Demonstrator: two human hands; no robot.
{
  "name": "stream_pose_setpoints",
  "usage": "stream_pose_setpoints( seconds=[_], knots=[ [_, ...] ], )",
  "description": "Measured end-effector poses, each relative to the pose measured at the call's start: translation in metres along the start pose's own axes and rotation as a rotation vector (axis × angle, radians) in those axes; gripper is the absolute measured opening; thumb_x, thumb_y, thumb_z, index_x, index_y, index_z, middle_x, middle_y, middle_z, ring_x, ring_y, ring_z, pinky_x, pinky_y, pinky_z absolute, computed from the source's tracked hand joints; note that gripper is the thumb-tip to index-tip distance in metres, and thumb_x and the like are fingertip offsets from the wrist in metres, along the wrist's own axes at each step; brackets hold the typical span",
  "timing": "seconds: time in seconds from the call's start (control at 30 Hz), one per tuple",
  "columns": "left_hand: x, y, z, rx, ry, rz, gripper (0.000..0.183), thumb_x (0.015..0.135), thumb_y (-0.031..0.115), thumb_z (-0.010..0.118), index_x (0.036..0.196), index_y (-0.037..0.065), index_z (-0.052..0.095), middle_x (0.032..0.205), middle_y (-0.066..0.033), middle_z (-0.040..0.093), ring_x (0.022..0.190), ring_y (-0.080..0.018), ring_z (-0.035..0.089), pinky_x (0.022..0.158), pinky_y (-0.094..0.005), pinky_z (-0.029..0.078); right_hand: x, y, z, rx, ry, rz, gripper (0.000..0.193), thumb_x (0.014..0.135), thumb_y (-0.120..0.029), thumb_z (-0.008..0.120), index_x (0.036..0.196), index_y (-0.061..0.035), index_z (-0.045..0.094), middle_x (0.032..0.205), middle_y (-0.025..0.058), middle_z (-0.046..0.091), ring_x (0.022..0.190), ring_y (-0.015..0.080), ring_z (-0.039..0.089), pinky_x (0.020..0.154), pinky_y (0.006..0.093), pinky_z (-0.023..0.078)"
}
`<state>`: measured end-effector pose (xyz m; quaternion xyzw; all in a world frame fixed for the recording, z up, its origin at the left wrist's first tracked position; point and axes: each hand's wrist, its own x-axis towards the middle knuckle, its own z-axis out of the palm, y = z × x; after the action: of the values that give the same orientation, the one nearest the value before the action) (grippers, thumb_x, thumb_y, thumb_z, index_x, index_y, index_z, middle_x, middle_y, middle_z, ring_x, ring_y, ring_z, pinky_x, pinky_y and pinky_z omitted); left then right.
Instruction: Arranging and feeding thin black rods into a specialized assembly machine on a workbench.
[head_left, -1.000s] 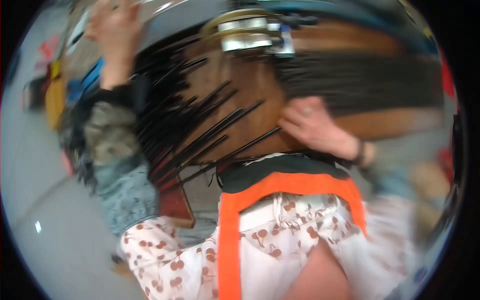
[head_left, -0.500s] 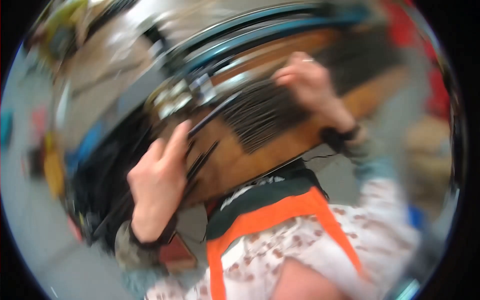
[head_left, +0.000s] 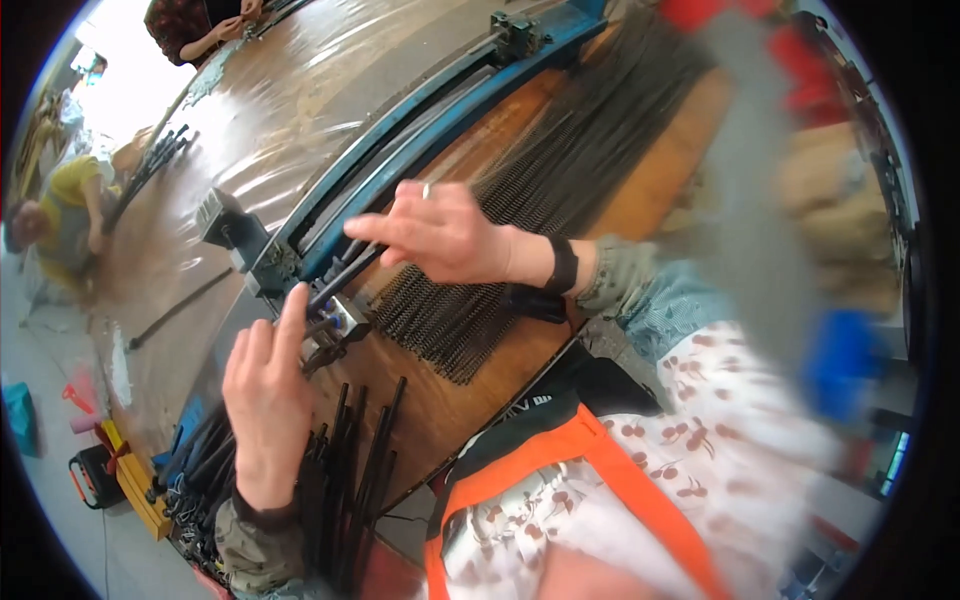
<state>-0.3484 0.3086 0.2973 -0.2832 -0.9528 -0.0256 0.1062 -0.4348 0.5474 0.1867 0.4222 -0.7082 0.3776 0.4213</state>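
Note:
A slim black tube (head_left: pixel 345 277) lies slanted between my hands, above a metal fixture (head_left: pixel 350 318) at the near end of a long blue rail (head_left: pixel 390 180). My right hand (head_left: pixel 445 237), wearing a ring, pinches the tube's upper part between thumb and fingers. Around its lower end closes my left hand (head_left: pixel 265 385), index finger stretched along it and thumb hidden. Beneath and beyond my right wrist, many long, thin coil springs (head_left: pixel 450 325) lie side by side on the wooden bench (head_left: pixel 425 385).
A bundle of black tubes (head_left: pixel 365 460) stands by my left forearm. Clear plastic sheeting (head_left: pixel 300 90) covers the large table beyond the rail. Two other people work there: one in yellow (head_left: pixel 75 195) at left, one with a dark patterned sleeve (head_left: pixel 180 30) at the back.
My right hand has come leftward from over the springs onto the black tube. My left hand still has the tube's lower end. The view has turned and sharpened.

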Motion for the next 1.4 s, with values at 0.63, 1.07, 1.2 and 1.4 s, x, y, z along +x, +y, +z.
stream_pose_setpoints(
  seconds=[0.63, 1.07, 1.2, 1.4],
  knots=[
    [-0.15, -0.113, -0.074, 0.198, 0.448, -0.524, 0.025, 0.096, 0.003, 0.06, 0.12, 0.001, 0.065, 0.088, -0.0179, 0.064, 0.069, -0.0222, 0.057, 0.065, -0.0319, 0.047, 0.111, 0.028, 0.137, 0.638, -0.511, 0.278, 0.013, 0.091, -0.015, 0.071, 0.097, -0.0036, 0.071, 0.082, 0.0026, 0.071, 0.071, 0.008, 0.064, 0.068, 0.0249, 0.051],
    [-0.149, -0.118, -0.053, 0.062, 0.369, -0.662, 0.026, 0.094, 0.004, 0.062, 0.12, 0.006, 0.064, 0.084, -0.0169, 0.062, 0.07, -0.0311, 0.058, 0.065, -0.0367, 0.047, 0.116, 0.049, 0.133, -0.013, -0.6, -0.228, 0.005, 0.088, -0.012, 0.064, 0.088, -0.0081, 0.062, 0.077, 0.0096, 0.066, 0.077, 0.0278, 0.066, 0.072, 0.0395, 0.049],
    [-0.152, -0.134, -0.037, 0.11, 0.27, -0.632, 0.027, 0.094, 0.014, 0.063, 0.121, 0.016, 0.066, 0.082, -0.015, 0.062, 0.069, -0.032, 0.061, 0.063, -0.0389, 0.049, 0.068, 0.135, 0.018, -0.298, -0.54, -0.19, 0.015, 0.082, 0.0, 0.06, 0.091, -0.0118, 0.063, 0.084, 0.0022, 0.069, 0.093, 0.0246, 0.065, 0.097, 0.0394, 0.037],
    [-0.028, -0.124, 0.04, -0.017, 0.195, -0.249, 0.017, 0.094, 0.016, 0.058, 0.109, 0.015, 0.066, 0.086, -0.0131, 0.065, 0.078, -0.0369, 0.064, 0.065, -0.045, 0.052, 0.051, 0.18, -0.105, -0.581, -0.602, -0.013, 0.007, 0.087, -0.006, 0.06, 0.091, -0.0094, 0.066, 0.085, 0.005, 0.068, 0.089, 0.0248, 0.062, 0.098, 0.0414, 0.04]
  ],
)
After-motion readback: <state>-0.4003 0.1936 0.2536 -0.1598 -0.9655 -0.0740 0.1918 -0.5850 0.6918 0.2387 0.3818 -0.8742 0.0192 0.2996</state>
